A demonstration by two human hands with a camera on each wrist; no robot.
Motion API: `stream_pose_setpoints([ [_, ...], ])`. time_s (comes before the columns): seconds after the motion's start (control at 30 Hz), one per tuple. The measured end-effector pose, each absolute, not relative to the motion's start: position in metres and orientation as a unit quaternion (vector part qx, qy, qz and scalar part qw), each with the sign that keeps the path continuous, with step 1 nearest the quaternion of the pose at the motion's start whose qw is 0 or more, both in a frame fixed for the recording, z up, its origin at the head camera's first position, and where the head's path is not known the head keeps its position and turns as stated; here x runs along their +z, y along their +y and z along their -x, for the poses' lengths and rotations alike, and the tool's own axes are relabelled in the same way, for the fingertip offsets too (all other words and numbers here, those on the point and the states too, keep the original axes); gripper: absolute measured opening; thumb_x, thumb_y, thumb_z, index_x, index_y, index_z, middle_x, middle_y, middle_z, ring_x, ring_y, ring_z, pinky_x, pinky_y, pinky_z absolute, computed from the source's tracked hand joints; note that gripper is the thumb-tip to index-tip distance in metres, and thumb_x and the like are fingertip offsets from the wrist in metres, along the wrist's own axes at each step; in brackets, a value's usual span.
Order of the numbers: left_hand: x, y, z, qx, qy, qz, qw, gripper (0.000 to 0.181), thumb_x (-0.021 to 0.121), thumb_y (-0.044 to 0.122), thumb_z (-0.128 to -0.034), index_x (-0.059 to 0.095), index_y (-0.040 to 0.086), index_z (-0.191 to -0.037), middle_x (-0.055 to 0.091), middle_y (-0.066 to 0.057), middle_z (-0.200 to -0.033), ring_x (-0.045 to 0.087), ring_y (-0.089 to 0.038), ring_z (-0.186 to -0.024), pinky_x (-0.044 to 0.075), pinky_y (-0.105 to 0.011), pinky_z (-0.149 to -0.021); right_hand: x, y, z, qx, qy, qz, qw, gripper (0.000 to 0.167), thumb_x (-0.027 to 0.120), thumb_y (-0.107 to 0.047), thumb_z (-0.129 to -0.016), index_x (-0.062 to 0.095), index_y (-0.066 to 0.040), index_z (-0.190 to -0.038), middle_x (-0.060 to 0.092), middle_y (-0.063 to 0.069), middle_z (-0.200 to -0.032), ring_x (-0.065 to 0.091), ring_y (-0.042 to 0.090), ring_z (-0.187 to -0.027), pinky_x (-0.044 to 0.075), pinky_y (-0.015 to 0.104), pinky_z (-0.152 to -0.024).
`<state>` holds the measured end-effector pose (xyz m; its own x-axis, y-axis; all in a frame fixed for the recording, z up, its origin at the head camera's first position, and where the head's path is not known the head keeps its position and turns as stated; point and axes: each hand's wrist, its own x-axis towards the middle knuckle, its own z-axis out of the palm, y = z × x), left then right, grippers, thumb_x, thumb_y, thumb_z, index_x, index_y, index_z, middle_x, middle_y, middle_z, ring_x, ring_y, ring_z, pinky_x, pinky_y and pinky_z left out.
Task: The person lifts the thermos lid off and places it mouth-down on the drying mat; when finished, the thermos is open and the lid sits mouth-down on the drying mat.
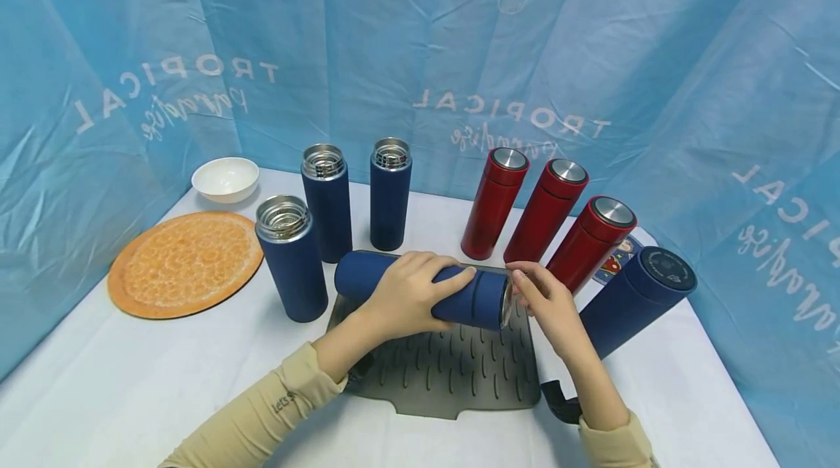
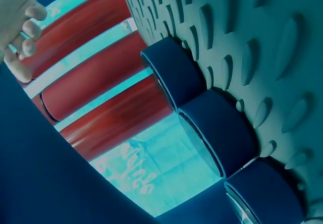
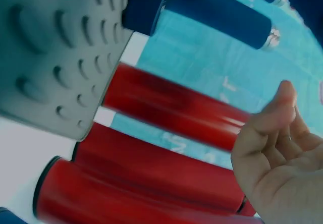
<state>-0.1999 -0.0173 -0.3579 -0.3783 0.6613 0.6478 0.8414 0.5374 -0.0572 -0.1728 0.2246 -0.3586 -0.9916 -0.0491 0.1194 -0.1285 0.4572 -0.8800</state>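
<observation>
My left hand (image 1: 408,294) grips a blue thermos bottle (image 1: 364,273) lying on its side above a dark grey ridged mat (image 1: 453,380). The capped end points right. By that end is my right hand (image 1: 546,300), fingers loosely bent, with nothing seen in its grasp; the right wrist view shows the same hand (image 3: 282,158). Whether its fingertips touch the cap is unclear. Several blue lids, one of them this lid (image 2: 217,130), sit on the mat in the left wrist view, hidden behind the bottle in the head view.
Three lidless blue bottles, one of them this bottle (image 1: 292,264), stand at left. Three red bottles, including this one (image 1: 495,205), stand at back right, with a capped blue bottle (image 1: 630,300) nearer. A round pizza-patterned board (image 1: 187,264) and white bowl (image 1: 226,180) lie far left.
</observation>
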Motion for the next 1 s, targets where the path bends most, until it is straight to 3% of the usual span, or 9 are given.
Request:
stream_pose_setpoints([
  [0.2,-0.359,-0.015,0.199,-0.096,-0.825,0.458,0.316,0.081,0.084,0.051,-0.0539,0.057,0.022,-0.124,0.062,-0.007,-0.108,0.060,-0.024,-0.094,0.048,-0.038,-0.084,-0.353,0.215,0.166,0.522,-0.850,-0.069,-0.027,0.044,0.034,-0.039,-0.099,0.052,-0.007,-0.123,0.056,0.010,-0.073,0.058,0.024,-0.064,0.049,0.029,-0.054],
  [0.37,-0.361,-0.013,0.198,-0.051,-0.836,0.455,0.303,0.079,0.083,0.053,-0.0546,0.056,0.025,-0.124,0.063,-0.006,-0.107,0.061,-0.023,-0.095,0.048,-0.037,-0.082,-0.356,0.208,0.164,0.491,-0.867,-0.052,-0.069,0.042,0.041,-0.040,-0.097,0.047,-0.010,-0.125,0.057,0.009,-0.062,0.058,0.024,-0.057,0.050,0.031,-0.053],
  [0.63,-0.363,-0.014,0.198,-0.034,-0.839,0.442,0.316,0.079,0.082,0.056,-0.0545,0.056,0.025,-0.123,0.064,-0.006,-0.105,0.061,-0.023,-0.092,0.048,-0.037,-0.082,-0.363,0.204,0.166,0.605,-0.787,-0.065,-0.102,0.038,0.046,-0.027,-0.095,0.038,-0.003,-0.124,0.058,0.017,-0.093,0.064,0.020,-0.061,0.055,0.033,-0.059],
  [1.0,-0.363,-0.015,0.202,-0.031,-0.827,0.445,0.342,0.077,0.084,0.053,-0.0532,0.058,0.026,-0.121,0.066,-0.005,-0.101,0.061,-0.023,-0.087,0.049,-0.036,-0.079,-0.374,0.205,0.169,0.682,-0.715,-0.120,-0.096,0.021,0.045,-0.016,-0.094,0.041,-0.017,-0.114,0.057,0.010,-0.091,0.061,0.014,-0.064,0.053,0.024,-0.060],
])
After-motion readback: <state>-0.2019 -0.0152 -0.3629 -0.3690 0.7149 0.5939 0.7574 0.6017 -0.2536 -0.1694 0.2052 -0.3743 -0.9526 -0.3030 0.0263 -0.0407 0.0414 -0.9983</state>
